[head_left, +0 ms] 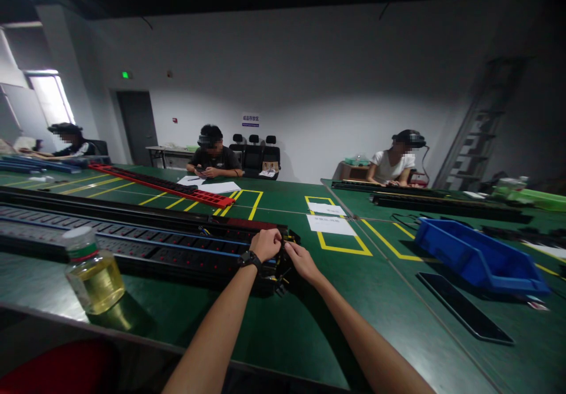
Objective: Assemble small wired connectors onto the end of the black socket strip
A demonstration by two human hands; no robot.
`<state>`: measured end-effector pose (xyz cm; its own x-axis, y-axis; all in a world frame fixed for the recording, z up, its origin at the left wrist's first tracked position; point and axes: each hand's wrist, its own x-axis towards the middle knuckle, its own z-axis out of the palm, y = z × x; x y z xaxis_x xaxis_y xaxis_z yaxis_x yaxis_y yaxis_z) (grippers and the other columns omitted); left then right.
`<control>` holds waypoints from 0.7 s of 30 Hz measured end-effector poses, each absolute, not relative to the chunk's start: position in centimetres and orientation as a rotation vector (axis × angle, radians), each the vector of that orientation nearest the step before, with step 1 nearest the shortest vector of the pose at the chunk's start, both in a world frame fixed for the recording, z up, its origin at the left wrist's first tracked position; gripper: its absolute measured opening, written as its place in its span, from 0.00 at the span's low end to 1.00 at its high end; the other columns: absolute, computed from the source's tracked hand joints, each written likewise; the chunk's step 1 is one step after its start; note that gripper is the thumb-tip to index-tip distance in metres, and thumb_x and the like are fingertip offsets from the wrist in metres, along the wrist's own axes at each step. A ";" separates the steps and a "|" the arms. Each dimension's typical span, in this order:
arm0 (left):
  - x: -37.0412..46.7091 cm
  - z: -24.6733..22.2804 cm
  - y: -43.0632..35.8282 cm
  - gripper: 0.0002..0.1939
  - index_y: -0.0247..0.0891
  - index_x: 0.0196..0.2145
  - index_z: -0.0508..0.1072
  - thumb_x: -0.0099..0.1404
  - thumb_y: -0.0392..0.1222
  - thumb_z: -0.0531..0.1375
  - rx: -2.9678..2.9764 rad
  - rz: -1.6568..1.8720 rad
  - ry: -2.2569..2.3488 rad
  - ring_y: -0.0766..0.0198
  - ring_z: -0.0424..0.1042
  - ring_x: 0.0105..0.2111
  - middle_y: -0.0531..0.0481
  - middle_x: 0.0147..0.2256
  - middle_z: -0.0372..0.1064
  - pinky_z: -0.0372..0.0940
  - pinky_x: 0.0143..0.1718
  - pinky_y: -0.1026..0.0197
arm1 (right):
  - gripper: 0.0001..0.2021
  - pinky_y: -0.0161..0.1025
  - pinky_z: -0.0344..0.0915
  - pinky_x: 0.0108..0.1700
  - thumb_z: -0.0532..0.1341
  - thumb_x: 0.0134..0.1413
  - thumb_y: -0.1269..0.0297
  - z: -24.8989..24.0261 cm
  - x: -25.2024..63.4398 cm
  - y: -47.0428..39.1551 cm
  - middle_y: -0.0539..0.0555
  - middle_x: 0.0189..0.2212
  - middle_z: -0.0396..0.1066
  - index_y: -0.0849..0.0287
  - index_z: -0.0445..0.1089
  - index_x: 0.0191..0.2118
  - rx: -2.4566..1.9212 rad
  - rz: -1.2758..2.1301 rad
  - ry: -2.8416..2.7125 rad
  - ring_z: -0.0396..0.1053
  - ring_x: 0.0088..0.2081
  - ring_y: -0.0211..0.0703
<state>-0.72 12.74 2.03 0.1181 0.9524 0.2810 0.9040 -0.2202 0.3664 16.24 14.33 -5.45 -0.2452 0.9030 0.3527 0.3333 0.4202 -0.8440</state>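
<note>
A long black slotted unit (154,242) lies flat on the green table (274,335), running from the left edge of the frame to the middle, where its near end sits under the person's hands. The left hand (265,244), with a watch (250,259) at the wrist, is curled over that end; the right hand (302,259) meets it from the other side with fingers bent inward. Whether either one pinches a part cannot be told, as the fingertips are hidden or too small.

By its length and bulk, the unit looks rigid and fairly heavy, likely awkward to lift from one end; two holds spread along its outer side rails would suit it best. The thin wires (281,283) at the end look soft and easily snagged, so they make a poor handhold. The bottle (97,288) at lower left stands close beside the unit's front edge, where a sideways swing could knock it.
</note>
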 end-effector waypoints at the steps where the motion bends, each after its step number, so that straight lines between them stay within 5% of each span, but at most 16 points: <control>1: -0.7 2.1 12.7 0.14 0.48 0.43 0.81 0.66 0.37 0.57 2.267 0.703 1.893 0.58 0.80 0.45 0.50 0.43 0.83 0.72 0.47 0.62 | 0.32 0.51 0.67 0.56 0.52 0.64 0.37 -5.5 16.2 14.3 0.61 0.49 0.80 0.59 0.79 0.53 -1.070 0.807 -1.786 0.75 0.51 0.59; 21: -0.6 2.3 12.5 0.15 0.48 0.44 0.81 0.66 0.37 0.57 2.257 0.691 1.894 0.58 0.80 0.45 0.50 0.43 0.83 0.72 0.48 0.61 | 0.33 0.51 0.68 0.56 0.52 0.64 0.37 -5.4 16.2 14.2 0.61 0.49 0.80 0.60 0.79 0.54 -1.076 0.785 -1.798 0.75 0.51 0.60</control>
